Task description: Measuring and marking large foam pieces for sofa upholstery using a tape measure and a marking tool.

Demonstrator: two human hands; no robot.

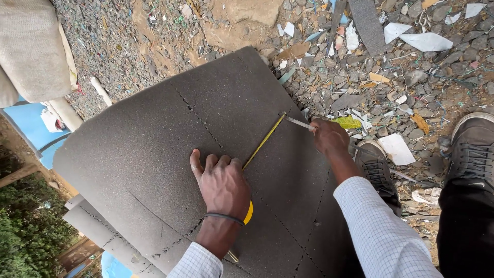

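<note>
Grey foam sheet (pixel 154 154), dark and coarse-grained, lies under both my hands, propped over the gravel ground (pixel 401 77). My left hand (pixel 222 181) presses flat on the sheet, fingers spread, pinning the yellow tape measure case (pixel 249 212) beneath the heel of the palm; this presumably keeps the case from sliding. The yellow tape blade (pixel 264 140) runs from there up to the right, taut across the foam, its hook end near a dotted seam line (pixel 198 119). My right hand (pixel 328 136) is closed around a thin pale marking tool (pixel 297 122) whose tip meets the blade's end; I cannot tell its exact kind. Beyond the sheet's right edge, my grey laced shoes (pixel 476 149) stand among white scraps (pixel 426 41) and a yellow-green leaf (pixel 347 122). At far left, a beige cushion (pixel 31 46) rests above a blue surface (pixel 28 121).
</note>
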